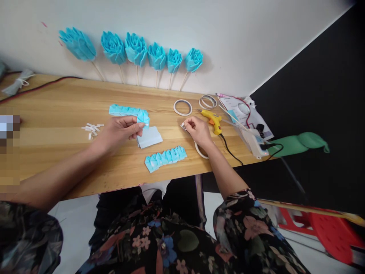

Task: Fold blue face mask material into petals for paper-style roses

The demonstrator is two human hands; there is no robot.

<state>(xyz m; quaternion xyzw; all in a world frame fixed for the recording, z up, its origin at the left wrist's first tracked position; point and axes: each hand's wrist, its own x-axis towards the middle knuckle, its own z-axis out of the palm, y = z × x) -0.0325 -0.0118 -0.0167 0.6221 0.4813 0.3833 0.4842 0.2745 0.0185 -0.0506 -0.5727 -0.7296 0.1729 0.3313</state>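
My left hand (119, 131) pinches one end of a folded light-blue paper strip (128, 111) that lies on the wooden table (57, 121). My right hand (197, 130) rests on the table with fingers closed around a small whitish piece at its fingertips. A stack of blue paper squares (149, 137) lies between my hands. A second folded blue strip (165, 158) sits nearer the table's front edge.
Several blue paper roses on sticks (137, 51) lean on the wall. Tape rolls (182, 107) (207, 101), a yellow glue gun (213, 120), a power strip (255, 142) and white tape scraps (91, 129) lie on the table. A red stool (327, 232) stands right.
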